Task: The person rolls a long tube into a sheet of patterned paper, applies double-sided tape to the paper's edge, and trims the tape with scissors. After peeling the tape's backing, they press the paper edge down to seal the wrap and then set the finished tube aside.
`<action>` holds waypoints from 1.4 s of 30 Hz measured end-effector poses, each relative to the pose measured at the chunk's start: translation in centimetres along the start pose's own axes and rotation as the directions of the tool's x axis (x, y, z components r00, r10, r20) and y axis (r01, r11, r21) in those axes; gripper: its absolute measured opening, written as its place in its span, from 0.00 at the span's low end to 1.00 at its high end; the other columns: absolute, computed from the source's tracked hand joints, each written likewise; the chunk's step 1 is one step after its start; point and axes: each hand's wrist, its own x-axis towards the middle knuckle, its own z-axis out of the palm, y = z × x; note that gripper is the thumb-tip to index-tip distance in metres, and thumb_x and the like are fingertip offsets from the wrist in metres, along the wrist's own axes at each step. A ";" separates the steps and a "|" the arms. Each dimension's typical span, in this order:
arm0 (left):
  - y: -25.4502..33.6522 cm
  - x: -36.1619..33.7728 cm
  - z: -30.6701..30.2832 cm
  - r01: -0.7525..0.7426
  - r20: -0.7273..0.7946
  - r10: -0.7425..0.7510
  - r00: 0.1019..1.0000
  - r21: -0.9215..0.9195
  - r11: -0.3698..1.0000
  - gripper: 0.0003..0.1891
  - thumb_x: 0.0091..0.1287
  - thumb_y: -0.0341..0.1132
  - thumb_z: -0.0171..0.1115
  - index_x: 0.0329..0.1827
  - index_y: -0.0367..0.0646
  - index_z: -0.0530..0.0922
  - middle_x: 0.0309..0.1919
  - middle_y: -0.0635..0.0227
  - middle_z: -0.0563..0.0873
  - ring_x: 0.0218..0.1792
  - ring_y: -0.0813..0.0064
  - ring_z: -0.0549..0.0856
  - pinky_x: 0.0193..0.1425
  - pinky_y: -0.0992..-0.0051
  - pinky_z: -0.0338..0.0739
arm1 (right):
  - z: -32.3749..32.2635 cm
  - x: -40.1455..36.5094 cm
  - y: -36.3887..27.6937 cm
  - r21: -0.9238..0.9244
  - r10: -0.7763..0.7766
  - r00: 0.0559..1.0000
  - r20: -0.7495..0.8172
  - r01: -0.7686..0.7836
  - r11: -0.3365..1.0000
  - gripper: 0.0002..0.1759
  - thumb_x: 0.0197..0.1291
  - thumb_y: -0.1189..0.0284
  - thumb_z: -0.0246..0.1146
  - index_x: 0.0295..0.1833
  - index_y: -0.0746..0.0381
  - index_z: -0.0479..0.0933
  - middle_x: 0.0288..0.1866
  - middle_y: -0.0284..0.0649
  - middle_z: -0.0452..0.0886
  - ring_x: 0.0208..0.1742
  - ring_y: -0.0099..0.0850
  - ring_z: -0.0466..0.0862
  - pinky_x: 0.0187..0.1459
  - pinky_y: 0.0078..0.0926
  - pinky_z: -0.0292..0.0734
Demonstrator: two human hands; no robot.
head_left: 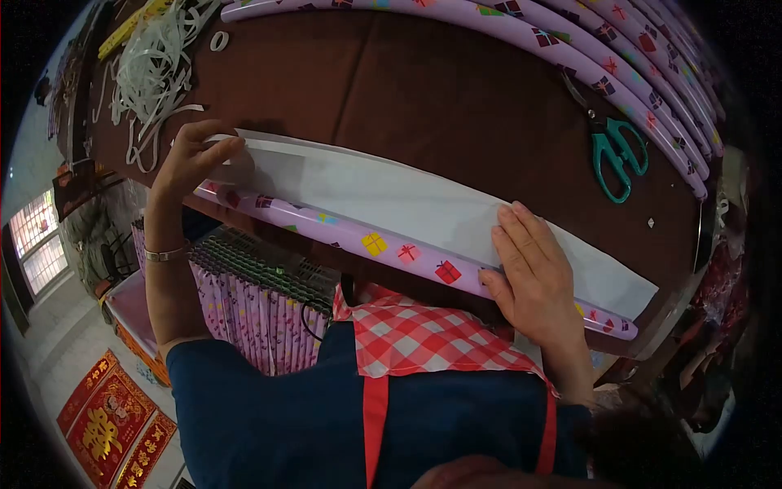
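Observation:
A partly rolled sheet of wrapping paper lies across the brown table near its front edge, white underside up. Its lilac roll, printed with coloured gift boxes, runs along the side nearest me. At the sheet's left end, my left hand has its fingers curled and its thumb pinched on the paper. Toward the other end, my right hand lies flat, fingers stretched over the white side and thumb against the roll. The roll's far left end is hidden by my left hand.
Green-handled scissors lie at the right. Several finished-looking lilac rolls line the back and right. Tangled white strips and a small white ring sit at the back left. More patterned rolls stand below the table's front edge.

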 end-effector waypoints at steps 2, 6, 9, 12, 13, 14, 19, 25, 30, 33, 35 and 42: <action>0.3 0.0 0.0 -0.003 0.013 0.003 1.000 0.027 1.000 0.13 0.66 0.39 0.68 0.38 0.35 0.84 0.28 0.76 0.83 0.32 0.88 0.78 0.33 0.81 0.72 | 0.0 0.0 0.0 -0.005 -0.004 1.000 -0.009 0.004 1.000 0.28 0.50 0.71 0.71 0.58 0.71 0.78 0.66 0.53 0.76 0.71 0.49 0.72 0.70 0.47 0.66; 0.8 0.2 0.5 -0.008 -0.020 0.010 1.000 0.077 0.997 0.13 0.66 0.38 0.69 0.38 0.35 0.84 0.27 0.76 0.83 0.31 0.88 0.78 0.32 0.82 0.72 | 0.0 0.0 -0.1 -0.015 -0.003 1.000 -0.004 0.003 1.000 0.28 0.50 0.71 0.71 0.57 0.72 0.78 0.66 0.54 0.76 0.71 0.49 0.72 0.70 0.47 0.66; 1.4 0.1 0.9 0.004 -0.041 -0.001 0.999 0.067 0.998 0.13 0.66 0.38 0.69 0.38 0.34 0.84 0.27 0.76 0.83 0.31 0.88 0.78 0.32 0.81 0.72 | 0.0 0.0 -0.1 -0.003 -0.003 1.000 -0.008 0.003 1.000 0.28 0.51 0.71 0.71 0.57 0.72 0.78 0.65 0.54 0.76 0.71 0.49 0.72 0.70 0.48 0.66; 1.9 0.2 1.2 0.021 -0.064 -0.016 0.998 0.077 0.997 0.13 0.66 0.38 0.69 0.38 0.33 0.84 0.27 0.73 0.85 0.32 0.87 0.80 0.32 0.79 0.75 | 0.0 0.1 0.0 -0.004 -0.007 1.000 -0.011 0.007 1.000 0.27 0.51 0.71 0.71 0.57 0.72 0.78 0.65 0.54 0.76 0.70 0.50 0.72 0.70 0.48 0.66; 2.0 0.2 1.2 0.027 -0.071 -0.021 0.997 0.084 0.996 0.14 0.65 0.38 0.70 0.38 0.33 0.84 0.28 0.72 0.85 0.32 0.86 0.81 0.33 0.78 0.76 | 0.1 0.0 0.0 -0.005 -0.010 1.000 -0.012 0.010 1.000 0.27 0.51 0.71 0.71 0.57 0.72 0.78 0.65 0.54 0.76 0.70 0.50 0.72 0.69 0.48 0.66; 2.0 0.2 1.2 0.028 -0.072 -0.022 0.997 0.084 0.996 0.14 0.65 0.38 0.70 0.38 0.33 0.84 0.28 0.72 0.85 0.32 0.86 0.81 0.33 0.78 0.76 | 0.1 0.0 0.1 -0.006 -0.013 1.000 -0.014 0.013 1.000 0.27 0.51 0.71 0.71 0.57 0.73 0.78 0.65 0.55 0.76 0.70 0.50 0.72 0.69 0.48 0.67; 2.3 0.6 1.2 -0.009 -0.080 0.030 0.996 0.257 0.966 0.16 0.62 0.40 0.70 0.40 0.32 0.84 0.27 0.62 0.87 0.30 0.79 0.83 0.35 0.73 0.79 | 0.1 0.0 0.1 -0.012 -0.019 1.000 -0.010 0.019 1.000 0.27 0.50 0.72 0.70 0.56 0.73 0.78 0.64 0.56 0.76 0.70 0.51 0.73 0.69 0.48 0.67; 2.6 1.0 1.2 -0.035 -0.071 0.070 0.995 0.412 0.910 0.15 0.60 0.40 0.70 0.37 0.34 0.85 0.26 0.57 0.86 0.27 0.70 0.85 0.33 0.71 0.79 | -0.1 0.2 -0.1 0.000 -0.017 1.000 -0.013 0.017 1.000 0.27 0.49 0.72 0.71 0.56 0.73 0.78 0.64 0.56 0.77 0.69 0.51 0.73 0.68 0.48 0.67; 3.8 1.0 1.5 -0.072 -0.070 0.120 0.990 0.480 0.875 0.15 0.59 0.41 0.70 0.35 0.35 0.85 0.26 0.53 0.86 0.27 0.61 0.86 0.32 0.68 0.78 | 0.0 0.1 0.0 -0.004 -0.019 1.000 -0.016 0.019 1.000 0.28 0.49 0.72 0.71 0.56 0.73 0.78 0.64 0.56 0.77 0.69 0.52 0.73 0.68 0.48 0.68; 3.8 1.1 1.5 -0.083 -0.067 0.136 0.988 0.513 0.854 0.15 0.59 0.41 0.71 0.34 0.35 0.85 0.26 0.52 0.86 0.27 0.57 0.87 0.32 0.66 0.78 | 0.0 0.1 0.0 0.000 -0.014 1.000 -0.008 0.014 1.000 0.28 0.49 0.71 0.71 0.55 0.73 0.78 0.64 0.56 0.76 0.69 0.52 0.73 0.68 0.48 0.68; 3.7 1.1 1.6 -0.077 -0.069 0.133 0.989 0.526 0.847 0.15 0.59 0.42 0.71 0.34 0.35 0.85 0.26 0.52 0.86 0.28 0.56 0.87 0.32 0.65 0.78 | 0.0 0.1 0.0 -0.006 -0.015 1.000 -0.007 0.015 1.000 0.27 0.49 0.71 0.71 0.55 0.73 0.78 0.64 0.56 0.76 0.69 0.52 0.73 0.68 0.48 0.68; 3.7 1.3 1.6 -0.038 -0.078 0.094 0.992 0.537 0.843 0.16 0.58 0.44 0.71 0.33 0.36 0.85 0.25 0.52 0.85 0.28 0.54 0.86 0.33 0.64 0.78 | 0.0 0.1 -0.1 -0.009 0.002 1.000 -0.007 -0.002 1.000 0.27 0.52 0.67 0.72 0.56 0.70 0.79 0.64 0.54 0.77 0.70 0.47 0.73 0.69 0.48 0.67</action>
